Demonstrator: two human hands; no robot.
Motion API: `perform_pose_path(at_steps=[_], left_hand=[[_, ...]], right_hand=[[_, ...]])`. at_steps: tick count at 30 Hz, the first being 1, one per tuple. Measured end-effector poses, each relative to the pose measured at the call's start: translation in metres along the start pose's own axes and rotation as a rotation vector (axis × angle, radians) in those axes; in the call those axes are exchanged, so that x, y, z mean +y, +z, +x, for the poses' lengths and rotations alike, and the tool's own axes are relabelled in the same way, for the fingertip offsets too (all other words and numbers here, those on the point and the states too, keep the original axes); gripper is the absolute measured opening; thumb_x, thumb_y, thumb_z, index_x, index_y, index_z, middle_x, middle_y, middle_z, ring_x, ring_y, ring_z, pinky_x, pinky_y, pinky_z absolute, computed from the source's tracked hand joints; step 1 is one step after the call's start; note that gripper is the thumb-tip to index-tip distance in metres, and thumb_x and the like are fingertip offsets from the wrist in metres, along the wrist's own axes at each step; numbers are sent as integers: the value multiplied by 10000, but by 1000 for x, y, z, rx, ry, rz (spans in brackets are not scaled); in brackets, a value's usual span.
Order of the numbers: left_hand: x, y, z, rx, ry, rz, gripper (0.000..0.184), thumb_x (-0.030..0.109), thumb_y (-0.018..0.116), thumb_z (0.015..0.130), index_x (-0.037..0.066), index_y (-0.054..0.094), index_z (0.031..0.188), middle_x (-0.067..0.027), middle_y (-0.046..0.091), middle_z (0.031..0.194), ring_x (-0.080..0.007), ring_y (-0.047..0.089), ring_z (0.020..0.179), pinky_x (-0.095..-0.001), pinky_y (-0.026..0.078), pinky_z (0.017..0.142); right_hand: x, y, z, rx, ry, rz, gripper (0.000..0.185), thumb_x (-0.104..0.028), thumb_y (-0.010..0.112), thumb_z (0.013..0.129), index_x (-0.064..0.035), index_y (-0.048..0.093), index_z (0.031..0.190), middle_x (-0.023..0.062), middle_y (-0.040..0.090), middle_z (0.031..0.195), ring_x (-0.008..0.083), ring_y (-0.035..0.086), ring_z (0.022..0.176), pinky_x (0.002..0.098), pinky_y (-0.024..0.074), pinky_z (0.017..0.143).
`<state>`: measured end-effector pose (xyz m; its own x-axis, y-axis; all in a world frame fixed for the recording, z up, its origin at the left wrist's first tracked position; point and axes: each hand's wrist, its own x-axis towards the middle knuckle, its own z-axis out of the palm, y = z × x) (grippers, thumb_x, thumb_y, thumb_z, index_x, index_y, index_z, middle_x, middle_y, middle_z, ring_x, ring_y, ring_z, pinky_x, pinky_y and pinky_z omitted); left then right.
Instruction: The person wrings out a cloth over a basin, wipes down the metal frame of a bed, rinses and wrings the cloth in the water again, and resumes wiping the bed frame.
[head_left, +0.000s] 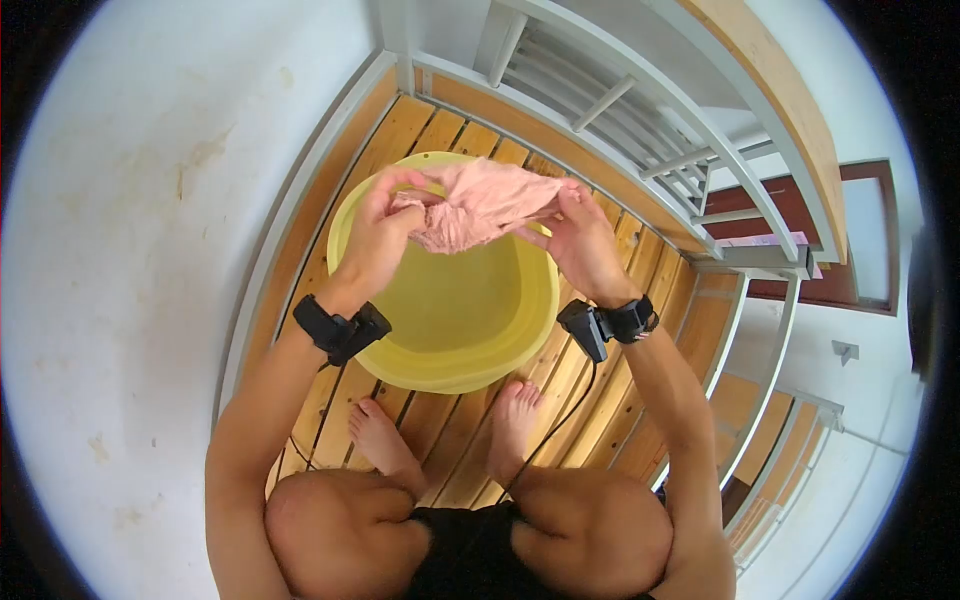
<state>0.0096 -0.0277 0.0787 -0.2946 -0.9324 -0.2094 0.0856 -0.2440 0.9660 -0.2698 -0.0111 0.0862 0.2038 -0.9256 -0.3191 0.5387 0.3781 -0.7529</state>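
A crumpled pink cloth is stretched between my two hands, above the far part of a yellow plastic basin. My left hand grips its left end, fingers closed on the bunched fabric. At the other end, my right hand pinches the cloth between thumb and fingers. The basin stands on wooden slats in front of my bare feet. What lies inside shows only as a plain yellowish surface; I cannot tell whether it holds water.
Wooden slats form the platform under me. A stained white wall rises on the left. White metal rails run along the far right side. Black devices are strapped to both wrists, and a cable hangs from the right one.
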Motion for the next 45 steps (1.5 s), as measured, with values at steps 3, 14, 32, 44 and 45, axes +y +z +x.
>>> perform_pose_path(at_steps=[3, 14, 32, 44, 45], left_hand=[[6, -3, 4, -32, 48, -95, 347, 130, 607, 920, -3, 543, 1234, -63, 609, 1028, -112, 587, 918, -245, 466, 801], [56, 25, -1, -522, 37, 143, 614, 403, 704, 938, -21, 523, 1345, -73, 678, 1067, -124, 636, 1023, -292, 502, 894], [116, 33, -8, -136, 539, 241, 768, 7, 667, 920, 18, 151, 1488, -123, 500, 1335, -186, 484, 1279, -373, 416, 1077], [132, 28, 7, -108, 377, -107, 647, 115, 652, 969, -8, 306, 1501, -72, 553, 1276, -130, 530, 1183, -299, 441, 1025], [125, 30, 10, -87, 431, -30, 680, 112, 651, 969, 2, 277, 1526, -74, 552, 1287, -130, 526, 1192, -299, 439, 1027]], right_hand=[[-12, 1, 5, -16, -71, -4, 257, -148, 474, 1043, -89, 484, 1293, 45, 619, 1172, 172, 611, 1070, 391, 497, 972], [-70, 84, -23, -526, -103, -208, 733, 41, 716, 839, -33, 384, 1489, 103, 573, 1367, 208, 572, 1247, 366, 452, 1077], [-24, 55, 4, -334, 70, 222, 612, -201, 660, 954, -69, 386, 1484, 107, 492, 1469, 250, 480, 1345, 450, 342, 1171], [30, 27, -14, -826, 455, 864, 647, -22, 540, 925, -8, 306, 1528, 175, 411, 1539, 304, 431, 1406, 453, 317, 1203], [35, 31, -15, -880, 487, 894, 666, -3, 549, 916, -14, 299, 1533, 174, 409, 1540, 302, 430, 1407, 448, 313, 1207]])
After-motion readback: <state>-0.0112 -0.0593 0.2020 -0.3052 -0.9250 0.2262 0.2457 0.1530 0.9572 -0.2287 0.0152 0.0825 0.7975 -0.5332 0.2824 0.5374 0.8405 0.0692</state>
